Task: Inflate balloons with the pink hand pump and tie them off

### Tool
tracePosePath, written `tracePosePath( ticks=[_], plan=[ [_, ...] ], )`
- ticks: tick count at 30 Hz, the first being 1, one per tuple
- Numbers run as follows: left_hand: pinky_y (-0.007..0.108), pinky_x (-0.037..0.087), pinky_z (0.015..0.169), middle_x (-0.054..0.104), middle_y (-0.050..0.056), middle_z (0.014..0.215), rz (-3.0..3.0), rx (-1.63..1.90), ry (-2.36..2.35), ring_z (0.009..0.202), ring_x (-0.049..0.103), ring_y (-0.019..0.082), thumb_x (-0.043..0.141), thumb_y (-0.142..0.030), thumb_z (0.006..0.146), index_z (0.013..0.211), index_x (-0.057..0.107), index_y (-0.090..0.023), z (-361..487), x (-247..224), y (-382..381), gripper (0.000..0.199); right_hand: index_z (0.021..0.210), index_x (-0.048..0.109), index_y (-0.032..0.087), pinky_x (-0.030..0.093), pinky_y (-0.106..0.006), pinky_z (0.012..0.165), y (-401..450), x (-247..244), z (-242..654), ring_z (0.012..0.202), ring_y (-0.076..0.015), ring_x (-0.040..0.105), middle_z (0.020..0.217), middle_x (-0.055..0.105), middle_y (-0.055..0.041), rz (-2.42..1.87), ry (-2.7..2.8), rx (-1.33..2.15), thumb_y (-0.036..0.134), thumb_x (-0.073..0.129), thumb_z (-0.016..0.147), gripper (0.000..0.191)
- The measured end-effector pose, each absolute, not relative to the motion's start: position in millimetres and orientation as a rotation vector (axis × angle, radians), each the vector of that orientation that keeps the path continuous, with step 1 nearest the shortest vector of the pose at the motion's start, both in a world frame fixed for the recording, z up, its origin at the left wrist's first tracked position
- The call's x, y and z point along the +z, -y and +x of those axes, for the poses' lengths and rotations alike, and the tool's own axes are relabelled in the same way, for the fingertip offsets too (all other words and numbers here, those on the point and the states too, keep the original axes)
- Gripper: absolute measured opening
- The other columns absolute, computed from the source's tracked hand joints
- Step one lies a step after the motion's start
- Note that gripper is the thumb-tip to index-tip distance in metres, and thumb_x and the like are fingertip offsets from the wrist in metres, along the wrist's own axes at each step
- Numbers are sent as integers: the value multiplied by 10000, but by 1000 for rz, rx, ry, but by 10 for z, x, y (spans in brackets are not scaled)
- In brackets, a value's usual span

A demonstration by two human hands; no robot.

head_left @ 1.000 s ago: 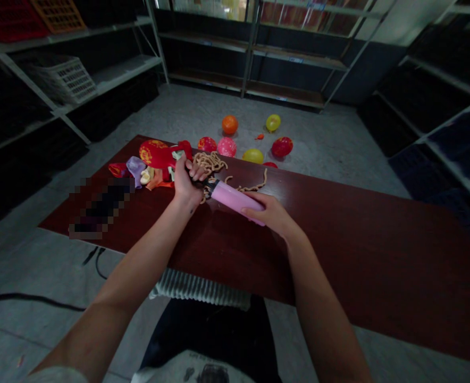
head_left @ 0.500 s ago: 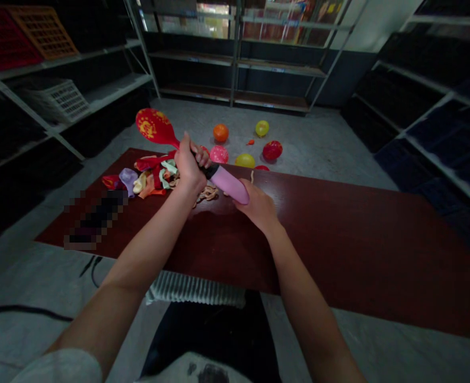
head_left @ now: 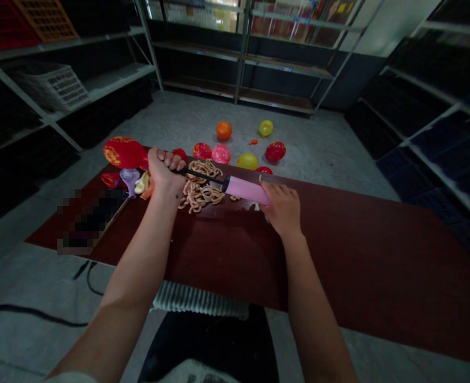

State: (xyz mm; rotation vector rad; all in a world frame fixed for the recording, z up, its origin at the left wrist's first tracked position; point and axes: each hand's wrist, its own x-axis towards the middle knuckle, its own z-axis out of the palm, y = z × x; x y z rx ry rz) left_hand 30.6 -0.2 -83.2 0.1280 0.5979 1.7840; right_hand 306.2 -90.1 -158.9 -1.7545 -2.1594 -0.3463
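Observation:
A hand balloon pump with a pink barrel (head_left: pixel 246 190) and a thin black rod (head_left: pixel 205 176) is stretched out above the table. My left hand (head_left: pixel 164 170) is closed around the black end of the rod. From that fist a red balloon (head_left: pixel 124 152) with yellow print sticks out to the left, partly inflated; its neck is hidden by my fingers. My right hand (head_left: pixel 282 206) wraps the far end of the pink barrel. Below the pump lies a heap of tan, twisted strips (head_left: pixel 200 194). Limp balloons (head_left: pixel 129 180) in purple, cream, orange and red lie beside my left wrist.
The dark red-brown table (head_left: pixel 362 250) extends to the right. A pixelated dark object (head_left: pixel 95 221) rests at its left end. Beyond the table, several inflated balloons, among them an orange balloon (head_left: pixel 224 130), lie on the floor. Metal shelves (head_left: pixel 283 66) stand behind, with a white crate (head_left: pixel 65 88) at left.
My hands have moved apart, drawing the black rod out of the pink barrel. The left hand went left and the balloon dropped lower and looks fuller. The right hand shifted right.

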Motion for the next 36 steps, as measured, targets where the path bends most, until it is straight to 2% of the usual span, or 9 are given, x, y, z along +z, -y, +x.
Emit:
tracePosePath(
  ticks=[7,13,21,26,29,36],
  plan=[
    [220,235,362,252,-52,436,212,1861,-555,324,253,74,406,-270,1087,612,250,-194,236,-860,28,506,1303,594,208,418,-410,914,953,-1565,3232,1073,-312,594,1210,700,-121,-1802,2024,-457,236,605,879,425],
    [213,198,375,221,-60,454,153,1922,-569,333,221,65,321,-249,1116,617,250,-187,445,-861,87,508,1225,608,174,444,-397,818,977,-1599,3211,943,-301,589,1087,682,-142,-1861,2015,-455,224,603,858,371],
    [237,243,374,252,-57,448,185,1830,-467,343,240,89,527,-267,1052,595,309,-202,731,-1031,152,510,1231,615,174,434,-394,792,1007,-1597,3025,925,-301,600,1060,690,-143,-1822,2086,-466,252,621,859,380],
    [214,227,368,251,-60,444,213,1739,-593,334,252,73,426,-282,1097,582,299,-190,1001,-1051,285,539,1210,640,158,449,-367,743,1040,-1644,2836,853,-270,650,1038,733,-142,-1793,2174,-367,285,640,855,377],
    [214,208,356,252,-59,444,233,1707,-637,324,242,70,425,-281,1095,573,289,-187,1052,-1071,297,548,1183,652,172,449,-347,690,1046,-1681,2782,789,-250,665,1008,753,-127,-1797,2179,-334,324,636,862,355],
    [218,186,343,245,-54,436,178,1743,-554,322,235,77,397,-189,1057,560,303,-191,897,-1134,136,505,1255,636,191,464,-339,727,1010,-1614,2732,880,-257,690,1081,756,-120,-1774,2152,-284,330,617,896,386]
  ],
)
